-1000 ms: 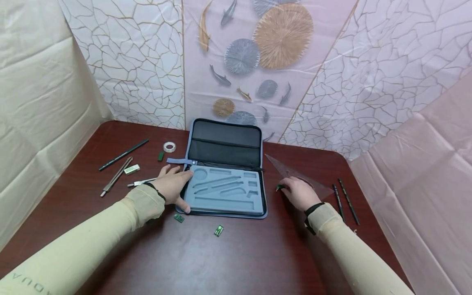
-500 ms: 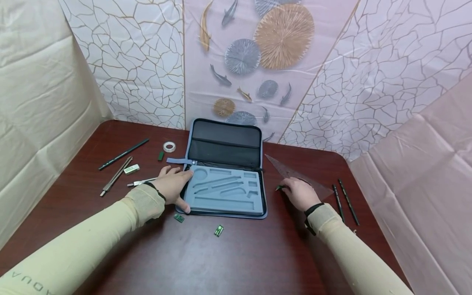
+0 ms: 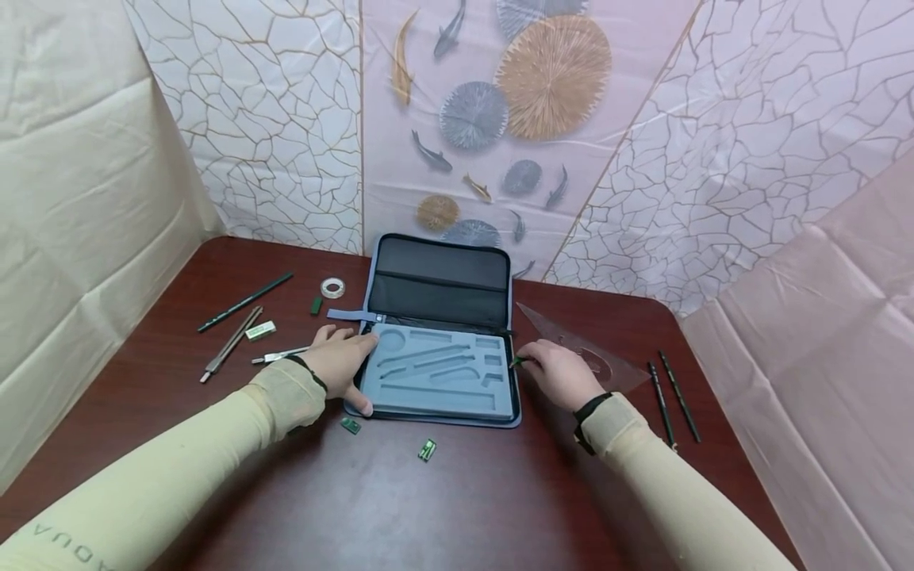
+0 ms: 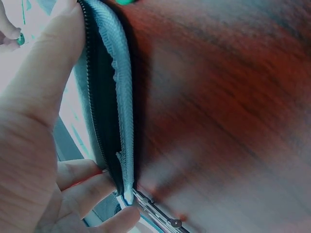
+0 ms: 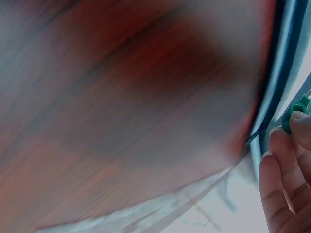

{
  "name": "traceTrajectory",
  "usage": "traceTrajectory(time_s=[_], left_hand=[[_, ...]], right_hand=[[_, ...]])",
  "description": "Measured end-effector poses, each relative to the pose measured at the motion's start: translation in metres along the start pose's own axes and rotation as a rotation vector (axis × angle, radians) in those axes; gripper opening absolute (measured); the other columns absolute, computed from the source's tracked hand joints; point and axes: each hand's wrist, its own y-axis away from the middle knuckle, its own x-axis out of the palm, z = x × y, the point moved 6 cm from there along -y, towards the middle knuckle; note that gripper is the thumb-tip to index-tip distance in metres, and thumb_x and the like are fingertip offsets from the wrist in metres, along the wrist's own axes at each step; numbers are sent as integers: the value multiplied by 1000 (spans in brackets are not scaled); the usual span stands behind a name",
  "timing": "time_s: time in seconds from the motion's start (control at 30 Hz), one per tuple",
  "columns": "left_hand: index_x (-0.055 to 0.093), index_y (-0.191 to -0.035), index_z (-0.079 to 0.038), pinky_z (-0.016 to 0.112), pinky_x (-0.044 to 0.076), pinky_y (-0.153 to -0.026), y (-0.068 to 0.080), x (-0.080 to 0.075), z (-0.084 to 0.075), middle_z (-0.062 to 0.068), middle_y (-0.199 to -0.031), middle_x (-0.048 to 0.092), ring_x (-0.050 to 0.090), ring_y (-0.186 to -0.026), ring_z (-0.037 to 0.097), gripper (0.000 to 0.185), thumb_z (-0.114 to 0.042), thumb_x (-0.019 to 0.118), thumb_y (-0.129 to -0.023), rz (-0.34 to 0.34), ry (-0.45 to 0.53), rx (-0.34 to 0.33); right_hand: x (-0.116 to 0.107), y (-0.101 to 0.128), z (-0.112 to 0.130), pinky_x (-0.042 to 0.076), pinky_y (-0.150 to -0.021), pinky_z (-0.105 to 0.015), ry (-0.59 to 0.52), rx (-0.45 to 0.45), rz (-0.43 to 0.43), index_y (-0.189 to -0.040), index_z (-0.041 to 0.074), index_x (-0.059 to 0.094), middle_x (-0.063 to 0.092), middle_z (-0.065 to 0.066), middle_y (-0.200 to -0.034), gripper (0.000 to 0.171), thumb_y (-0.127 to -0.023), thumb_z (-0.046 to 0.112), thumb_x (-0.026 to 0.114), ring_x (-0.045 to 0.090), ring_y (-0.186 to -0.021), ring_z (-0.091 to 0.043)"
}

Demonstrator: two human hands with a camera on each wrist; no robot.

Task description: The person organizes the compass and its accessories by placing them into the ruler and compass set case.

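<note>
A blue zippered case [image 3: 516, 400] lies unfolded on the table, its lower half filled by a grey-blue foam insert [image 3: 437, 397] with shaped recesses. My left hand [image 3: 334, 366] rests along the case's left side, fingers spread, thumb near the front corner; the left wrist view shows them touching the zipper edge [image 4: 125, 97]. At the right side of the foam, my right hand [image 3: 560, 373] pinches a small green piece [image 5: 297, 108] between thumb and fingertips. Something pale and metallic shows at its end; its exact kind is unclear.
Left of the case lie a dark green pencil [image 3: 245, 302], a metal compass [image 3: 232, 344], an eraser [image 3: 260, 331] and a tape roll [image 3: 332, 288]. Small green pieces, including a sharpener [image 3: 427, 450], lie in front. A clear set square [image 3: 628, 371] and two pencils [image 3: 680, 396] lie right.
My right hand has moved left from the table beside the set square to the foam's right edge, carrying the green piece. My left hand stays on the case.
</note>
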Motion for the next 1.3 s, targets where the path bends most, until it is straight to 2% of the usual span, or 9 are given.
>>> traceTrajectory(time_s=[0.23, 0.37, 0.67, 0.87, 1.1, 1.3], left_hand=[[26, -152, -5, 60, 10, -108, -1, 1, 0, 15, -152, 34, 23, -138, 44, 124, -64, 81, -58, 3, -3, -6], [26, -153, -5, 60, 9, -108, -3, 2, 1, 15, -153, 33, 23, -138, 44, 125, -65, 81, -58, 4, -7, -11], [25, -153, -5, 59, 10, -108, -5, 2, 1, 14, -153, 33, 24, -138, 44, 125, -65, 81, -58, 8, -16, -15], [26, -152, -5, 60, 10, -107, -4, 3, 2, 14, -153, 33, 24, -138, 44, 124, -65, 81, -59, -1, -7, -10], [27, -152, -4, 59, 12, -107, 0, -1, -1, 15, -152, 34, 23, -138, 44, 122, -63, 81, -60, -7, -16, -8], [26, -152, -4, 60, 11, -107, 1, -1, -2, 15, -153, 34, 22, -139, 44, 122, -63, 81, -60, -4, -16, -9]], right_hand=[[5, -2, 34, 52, -82, -38, -8, -100, 3, -108, 17, 69, 66, 3, -102, 18, -91, 13, 69, 61, -93, -12], [10, -2, 43, 53, -79, -36, 13, -151, 15, -106, 17, 69, 66, 3, -100, 16, -91, 12, 69, 61, -90, -10], [16, 1, 46, 52, -78, -35, 36, -216, -24, -100, 17, 71, 67, 3, -97, 13, -89, 10, 71, 62, -88, -11], [17, 3, 48, 53, -78, -32, 101, -279, -36, -102, 15, 74, 69, 2, -96, 18, -86, 8, 74, 63, -90, -11], [16, 5, 53, 53, -71, -28, 150, -364, -89, -102, 13, 76, 68, 2, -89, 19, -84, 4, 74, 62, -81, -9], [17, 6, 55, 52, -69, -28, 181, -388, -105, -102, 12, 76, 67, 1, -86, 21, -84, 2, 73, 61, -79, -10]])
